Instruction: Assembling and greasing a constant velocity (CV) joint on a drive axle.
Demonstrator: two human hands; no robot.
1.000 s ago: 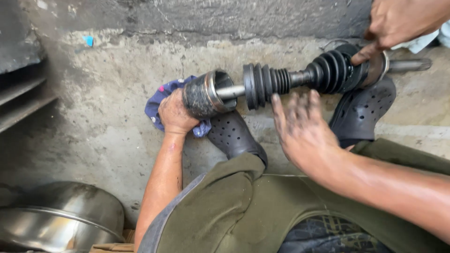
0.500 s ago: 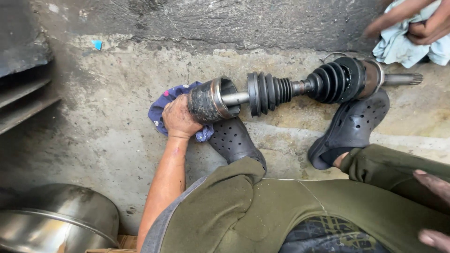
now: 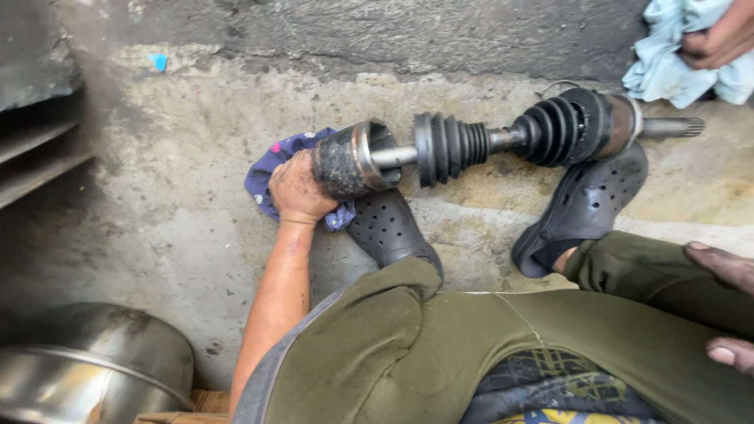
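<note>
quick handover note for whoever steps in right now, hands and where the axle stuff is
Left hand: wrapped over the metal joint cup at the left end of the axle, with a blue rag under it.
Right hand: off the axle, resting on the right knee at the frame edge, holding nothing.
Axle: lies across the concrete floor, in front of two black clogs. The inner boot is slid off the cup along the shaft; the outer boot sits on its joint.
Another person's hand, top right, holds a pale cloth.
Left: the cup stands open, boot not seated.
</note>
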